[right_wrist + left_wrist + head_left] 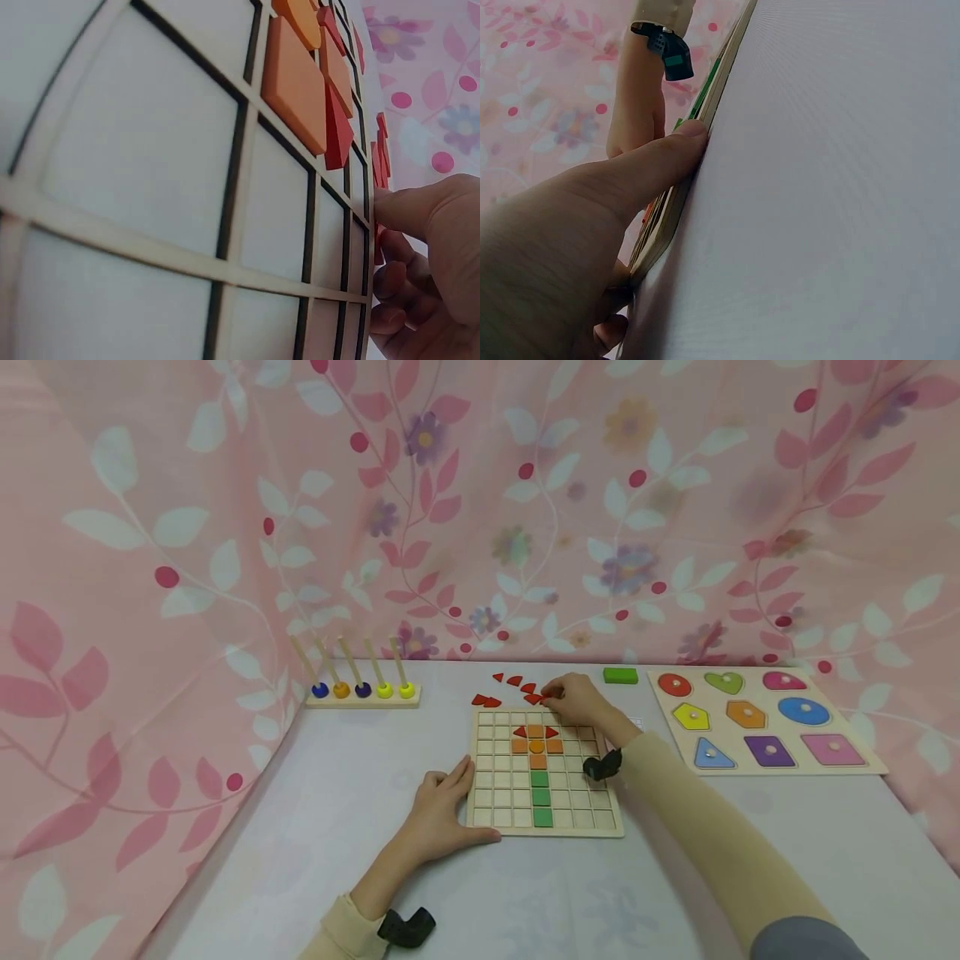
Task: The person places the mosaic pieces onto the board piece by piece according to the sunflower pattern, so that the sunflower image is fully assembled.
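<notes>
A square wooden grid board (495,792) lies on the table, holding orange squares (537,762), green squares (542,797), an orange disc (536,747) and two red triangles (521,732). My left hand (438,818) rests at its near left corner, fingers along the left side and the straight thumb (664,154) on the front edge. Beyond the far edge, my right hand (579,700) pinches a small red piece (379,251) between thumb and fingers, which partly hide it. Several loose red pieces (514,680) lie beside that hand.
At the back left stands a peg rack (363,702) with coloured beads. To the right lies a shape puzzle board (720,745) with knobbed pieces. A green block (620,676) sits behind my right hand. A floral curtain (480,510) hangs along the table's back.
</notes>
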Demonstrator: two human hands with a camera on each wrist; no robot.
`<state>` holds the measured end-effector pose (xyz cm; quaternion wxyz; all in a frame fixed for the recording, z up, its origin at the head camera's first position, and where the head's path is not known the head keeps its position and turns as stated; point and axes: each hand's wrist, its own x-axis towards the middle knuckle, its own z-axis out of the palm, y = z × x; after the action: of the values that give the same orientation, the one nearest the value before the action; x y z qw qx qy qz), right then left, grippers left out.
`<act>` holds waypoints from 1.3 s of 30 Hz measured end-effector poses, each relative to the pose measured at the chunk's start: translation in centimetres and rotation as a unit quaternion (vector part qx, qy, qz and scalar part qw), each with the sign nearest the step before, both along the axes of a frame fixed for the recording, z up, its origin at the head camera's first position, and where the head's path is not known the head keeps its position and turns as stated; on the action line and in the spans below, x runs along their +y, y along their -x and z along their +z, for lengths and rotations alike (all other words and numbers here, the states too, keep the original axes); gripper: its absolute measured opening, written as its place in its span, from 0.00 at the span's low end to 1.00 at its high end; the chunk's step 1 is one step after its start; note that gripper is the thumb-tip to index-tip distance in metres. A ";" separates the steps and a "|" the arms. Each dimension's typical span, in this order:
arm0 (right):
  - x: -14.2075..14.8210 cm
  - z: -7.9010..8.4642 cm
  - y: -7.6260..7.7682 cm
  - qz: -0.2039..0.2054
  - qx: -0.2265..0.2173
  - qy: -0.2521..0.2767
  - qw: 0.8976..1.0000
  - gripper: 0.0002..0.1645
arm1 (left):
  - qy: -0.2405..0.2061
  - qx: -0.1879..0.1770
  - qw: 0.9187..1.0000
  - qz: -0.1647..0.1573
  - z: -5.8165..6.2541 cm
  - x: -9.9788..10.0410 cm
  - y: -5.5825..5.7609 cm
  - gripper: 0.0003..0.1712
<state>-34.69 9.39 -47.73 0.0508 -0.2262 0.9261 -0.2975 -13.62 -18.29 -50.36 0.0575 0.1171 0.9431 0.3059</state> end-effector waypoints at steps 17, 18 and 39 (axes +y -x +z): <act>0.7 0.3 -1.1 0.056 0.078 -0.022 0.995 0.15 | 0.001 -0.004 1.000 -0.004 -0.1 0.1 -0.1 0.71; 0.9 0.4 -1.5 0.056 0.082 -0.014 0.995 0.15 | 0.002 -0.004 1.000 -0.004 -0.1 0.1 0.0 0.71; 2.8 0.4 -12.1 -0.002 0.031 0.016 0.999 0.16 | 0.007 0.001 1.000 -0.002 0.0 -0.1 0.1 0.72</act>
<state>-22.59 12.20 -47.36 0.0176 -0.2348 0.9227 -0.3052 -13.75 -18.37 -50.32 0.0580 0.1189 0.9452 0.2986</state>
